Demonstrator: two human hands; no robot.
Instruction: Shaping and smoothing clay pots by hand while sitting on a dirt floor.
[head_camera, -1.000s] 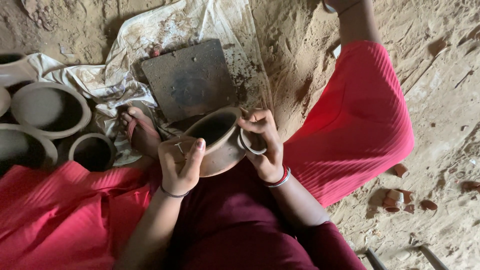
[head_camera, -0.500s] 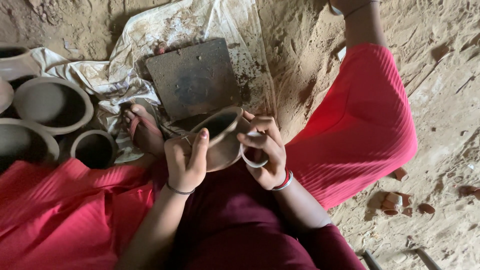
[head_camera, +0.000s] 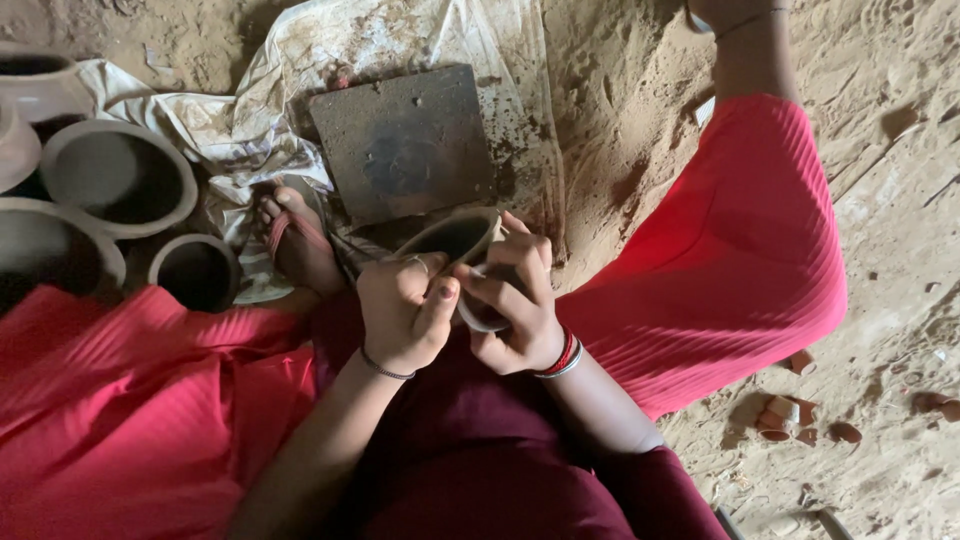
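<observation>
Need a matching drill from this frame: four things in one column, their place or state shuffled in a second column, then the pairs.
Things:
1. small brown clay pot
2. dark square metal slab
3. row of grey unfired clay bowls
4. broken reddish clay shards

Places or states:
A. lying flat on the crumpled stained sheet
B. scattered on the sandy ground at lower right
C. held between the left hand and right hand
D. standing along the left edge, mouths up

Pairs: 1-C, 2-A, 3-D, 4-B
</observation>
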